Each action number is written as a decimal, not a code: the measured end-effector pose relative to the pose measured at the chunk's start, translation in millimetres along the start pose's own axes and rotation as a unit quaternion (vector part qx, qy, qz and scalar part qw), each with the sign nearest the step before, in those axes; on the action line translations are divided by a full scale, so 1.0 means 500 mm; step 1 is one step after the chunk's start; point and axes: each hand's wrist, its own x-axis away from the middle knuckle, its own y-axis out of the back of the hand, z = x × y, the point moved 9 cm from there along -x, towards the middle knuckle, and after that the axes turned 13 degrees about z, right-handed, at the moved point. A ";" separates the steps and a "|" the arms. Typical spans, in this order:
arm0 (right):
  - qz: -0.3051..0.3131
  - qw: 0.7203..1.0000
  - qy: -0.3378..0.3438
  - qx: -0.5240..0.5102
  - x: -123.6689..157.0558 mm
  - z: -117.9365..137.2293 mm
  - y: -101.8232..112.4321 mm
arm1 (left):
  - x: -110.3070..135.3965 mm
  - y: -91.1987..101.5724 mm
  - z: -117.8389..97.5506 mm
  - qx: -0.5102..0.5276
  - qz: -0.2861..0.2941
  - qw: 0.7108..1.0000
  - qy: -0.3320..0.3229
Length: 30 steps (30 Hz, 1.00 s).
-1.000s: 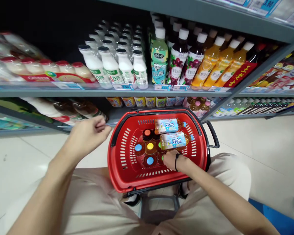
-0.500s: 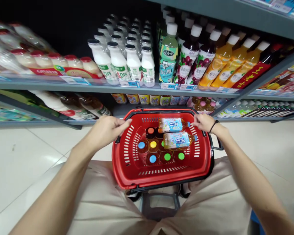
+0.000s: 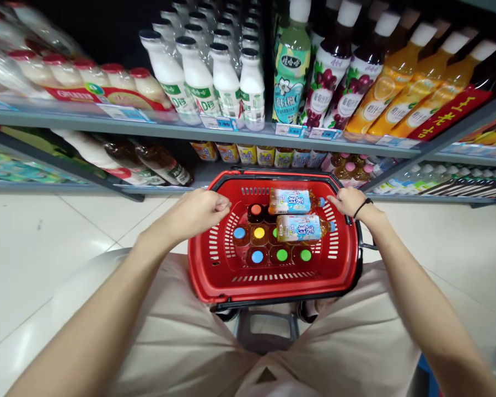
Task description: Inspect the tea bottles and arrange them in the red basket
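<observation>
A red shopping basket (image 3: 268, 288) sits between my knees, holding several upright bottles with coloured caps. Two bottles of tea with blue labels, one nearer the shelf (image 3: 290, 202) and one nearer me (image 3: 300, 228), lie on their sides on top of them. My left hand (image 3: 209, 209) is curled closed over the basket's left rim, and nothing shows in its fingers. At the right rim, my right hand (image 3: 348, 202) grips the basket's edge, its fingertips close to the blue cap of the farther lying bottle. Part of its grip is hidden.
Ahead stands a shelf (image 3: 248, 135) with white milk-drink bottles (image 3: 228, 91), a green juice bottle (image 3: 291, 71), grape juice (image 3: 326, 71) and orange juice (image 3: 391, 82). More bottles stand on the lower level. A grey stool (image 3: 267, 333) shows beneath me.
My left hand has curled its fingers and shifted slightly inward, its thumb no longer stretched along the rim. The view has moved a little closer to the shelf. The bottles in the basket stay put.
</observation>
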 end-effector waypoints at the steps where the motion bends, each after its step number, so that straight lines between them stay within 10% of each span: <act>1: -0.006 1.000 -0.008 -0.001 -0.001 -0.005 0.002 | -0.002 -0.004 -0.003 -0.001 0.004 1.000 -0.003; 15: -0.080 0.997 0.003 0.025 0.025 0.035 0.052 | 0.009 -0.003 -0.009 0.009 0.015 1.000 -0.002; 20: -0.040 0.999 -0.002 0.030 0.006 0.032 0.037 | 0.059 -0.009 -0.177 0.094 0.030 0.979 -0.176; 25: 0.010 0.999 0.027 0.024 -0.028 0.027 -0.015 | 0.228 -0.024 -0.412 0.204 0.071 0.849 -0.483; 30: -0.019 0.998 0.050 -0.021 -0.039 0.014 -0.048 | 0.299 -0.095 -0.453 0.162 0.199 0.796 -0.549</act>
